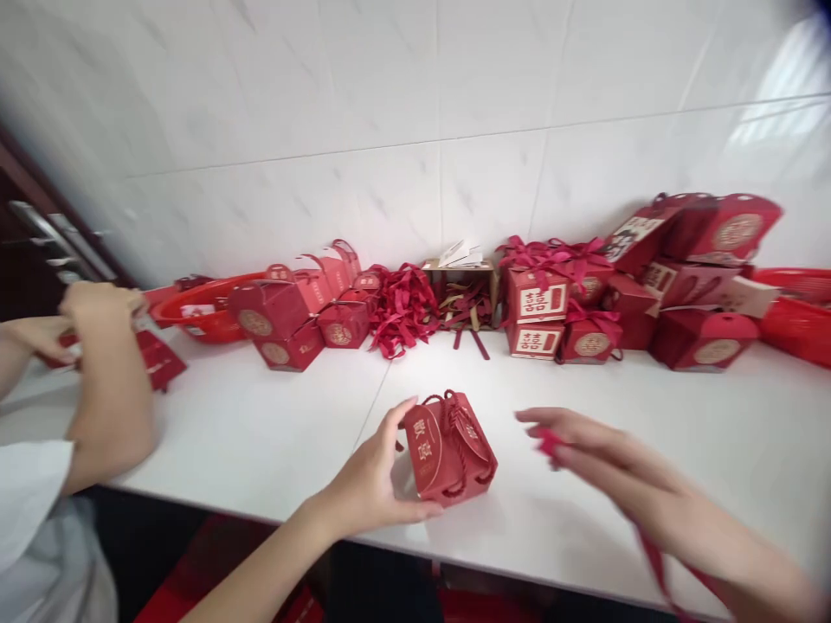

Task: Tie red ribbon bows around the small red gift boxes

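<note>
A red gift box with gold lettering and a dark red cord tied over its top sits on the white table. My left hand holds its left side, thumb at the near edge and fingers behind. To the right of the box, apart from it, my right hand pinches a crimson ribbon between thumb and fingers. The ribbon's tail hangs below the wrist, and this hand is slightly blurred.
Against the wall stand stacked red boxes, a ribbon pile, an open carton, bow-topped boxes and more boxes. Red baskets flank them. Another person's arm works at the left.
</note>
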A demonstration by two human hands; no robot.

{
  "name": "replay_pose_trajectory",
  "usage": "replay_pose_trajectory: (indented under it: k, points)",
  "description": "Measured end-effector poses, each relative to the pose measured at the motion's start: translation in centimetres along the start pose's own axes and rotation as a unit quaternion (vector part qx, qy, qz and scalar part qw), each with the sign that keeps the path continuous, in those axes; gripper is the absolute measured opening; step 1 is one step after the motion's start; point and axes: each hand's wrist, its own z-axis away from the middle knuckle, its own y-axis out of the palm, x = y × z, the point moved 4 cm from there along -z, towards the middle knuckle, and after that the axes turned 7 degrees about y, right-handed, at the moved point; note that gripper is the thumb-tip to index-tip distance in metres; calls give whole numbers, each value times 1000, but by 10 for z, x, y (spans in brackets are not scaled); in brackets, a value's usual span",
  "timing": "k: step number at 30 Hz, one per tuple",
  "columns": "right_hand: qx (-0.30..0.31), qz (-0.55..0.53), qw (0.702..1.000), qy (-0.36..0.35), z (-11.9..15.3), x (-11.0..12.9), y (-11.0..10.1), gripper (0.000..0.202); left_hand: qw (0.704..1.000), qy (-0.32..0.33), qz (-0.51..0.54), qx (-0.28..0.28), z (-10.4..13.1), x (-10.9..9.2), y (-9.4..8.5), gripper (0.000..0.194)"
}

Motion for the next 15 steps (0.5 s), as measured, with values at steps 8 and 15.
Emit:
replay_pose_trajectory:
  k: [8, 15]
  points:
    - [102, 7, 994, 40, -11, 14, 30, 25, 993, 111, 25, 8, -39, -41, 6, 66]
    - [81, 55, 994, 39, -3, 18, 34, 25, 993, 54, 68, 75, -72, -68, -1, 29]
